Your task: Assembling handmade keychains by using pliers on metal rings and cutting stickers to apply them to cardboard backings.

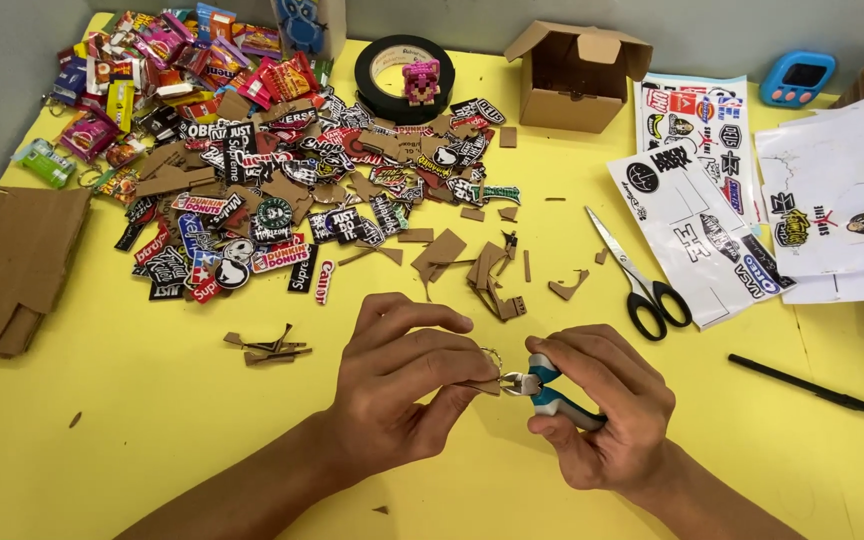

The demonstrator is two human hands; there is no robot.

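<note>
a bright yellow table [152,450] fills the view, with a grey wall along the far edge. near the middle, the left hand [402,385] pinches a small brown cardboard piece [482,385] between thumb and curled fingers; a thin metal ring [492,355] shows just above it. the right hand [602,410] is wrapped shut around small pliers with blue-and-white handles [542,388], whose tips meet the cardboard's edge at the hand's 9 o'clock. whether the tips are fully closed is too small to tell.

done well, this probably wants the cardboard pinched close to the tool tips and held steady, with gentle pressure so the thin piece doesn't tear.

at 11 o'clock lies a heap of cut-out stickers [282,200]; scissors [637,275] at 1 o'clock, a black pen [807,385] at 3 o'clock, and a small open cardboard box [574,75] at 12.
</note>
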